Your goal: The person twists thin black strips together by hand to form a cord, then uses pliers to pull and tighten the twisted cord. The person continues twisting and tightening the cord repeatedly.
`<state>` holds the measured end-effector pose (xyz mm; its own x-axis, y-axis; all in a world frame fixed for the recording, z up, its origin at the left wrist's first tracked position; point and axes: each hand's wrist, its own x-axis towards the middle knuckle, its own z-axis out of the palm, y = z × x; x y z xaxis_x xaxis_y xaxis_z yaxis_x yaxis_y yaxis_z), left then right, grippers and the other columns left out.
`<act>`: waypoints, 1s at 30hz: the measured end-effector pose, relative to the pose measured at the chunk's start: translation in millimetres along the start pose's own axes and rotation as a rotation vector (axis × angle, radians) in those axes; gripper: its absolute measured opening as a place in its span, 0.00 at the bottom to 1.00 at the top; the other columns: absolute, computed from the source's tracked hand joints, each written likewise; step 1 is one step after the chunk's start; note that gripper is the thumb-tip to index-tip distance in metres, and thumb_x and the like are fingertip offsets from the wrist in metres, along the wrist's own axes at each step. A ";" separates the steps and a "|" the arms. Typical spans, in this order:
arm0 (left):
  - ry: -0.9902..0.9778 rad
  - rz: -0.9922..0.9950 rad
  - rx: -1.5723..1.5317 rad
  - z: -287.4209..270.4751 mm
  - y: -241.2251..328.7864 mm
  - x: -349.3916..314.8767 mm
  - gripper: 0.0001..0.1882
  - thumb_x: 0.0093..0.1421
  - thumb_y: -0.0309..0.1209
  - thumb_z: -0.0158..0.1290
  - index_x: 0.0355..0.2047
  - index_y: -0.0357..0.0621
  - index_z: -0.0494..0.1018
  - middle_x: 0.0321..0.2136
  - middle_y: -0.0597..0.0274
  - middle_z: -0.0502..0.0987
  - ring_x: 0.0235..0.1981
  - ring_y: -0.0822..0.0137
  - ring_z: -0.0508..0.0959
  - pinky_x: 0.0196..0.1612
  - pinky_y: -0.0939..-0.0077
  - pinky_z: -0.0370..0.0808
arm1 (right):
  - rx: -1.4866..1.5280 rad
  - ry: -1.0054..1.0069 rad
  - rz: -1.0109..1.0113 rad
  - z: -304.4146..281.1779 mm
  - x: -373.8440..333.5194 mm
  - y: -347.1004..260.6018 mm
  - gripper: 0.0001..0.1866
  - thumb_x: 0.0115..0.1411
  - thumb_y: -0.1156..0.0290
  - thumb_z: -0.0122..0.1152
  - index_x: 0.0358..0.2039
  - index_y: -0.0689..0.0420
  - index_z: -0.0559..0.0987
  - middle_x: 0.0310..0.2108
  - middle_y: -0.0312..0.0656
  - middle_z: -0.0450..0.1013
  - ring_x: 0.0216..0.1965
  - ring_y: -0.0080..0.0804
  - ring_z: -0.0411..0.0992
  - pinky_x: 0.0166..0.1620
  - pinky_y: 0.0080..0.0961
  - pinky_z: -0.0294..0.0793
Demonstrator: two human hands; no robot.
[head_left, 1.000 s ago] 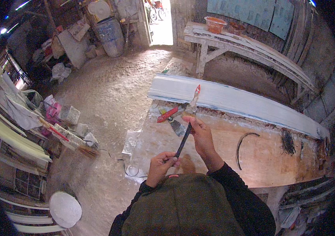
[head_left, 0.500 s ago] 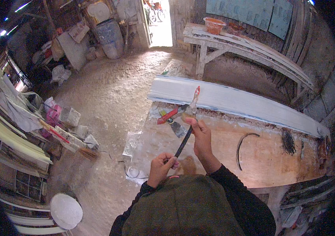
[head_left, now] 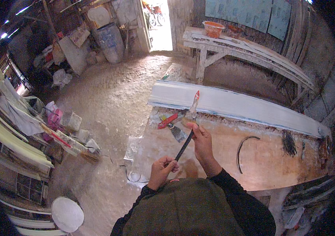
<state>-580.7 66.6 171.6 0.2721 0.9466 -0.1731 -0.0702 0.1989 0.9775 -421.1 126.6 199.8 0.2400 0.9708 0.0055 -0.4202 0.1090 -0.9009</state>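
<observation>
Steadiness at both ends seems the key to handling the thin, straight black strip (head_left: 184,146), held on a slant over the pale-brown wooden counter (head_left: 269,169): even pressure and a light touch should keep it from twisting. Leftmost, the fingers of the left hand (head_left: 162,172) are curled closed around its lower end, with the thumb laid on top. To the right, the right hand (head_left: 203,146) pinches its upper end between thumb and forefinger, just beside the paintbrush with a red-tipped, whitish handle (head_left: 195,103), though whether they touch cannot be told.
</observation>
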 end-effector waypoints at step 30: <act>0.667 1.033 0.729 -28.0 29.2 13.3 0.10 0.44 0.18 0.52 0.28 0.44 0.70 0.27 0.58 0.71 0.30 0.64 0.71 0.34 0.75 0.69 | -0.874 -1.151 -0.012 -25.4 -37.1 -13.5 0.25 0.52 0.62 0.53 0.49 0.58 0.62 0.47 0.46 0.64 0.49 0.35 0.61 0.51 0.29 0.57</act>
<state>-606.0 92.1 194.5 -0.1050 0.5644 0.8188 0.6006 -0.6202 0.5046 -402.0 83.7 200.7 -0.7621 0.6470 -0.0249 0.3374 0.3640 -0.8682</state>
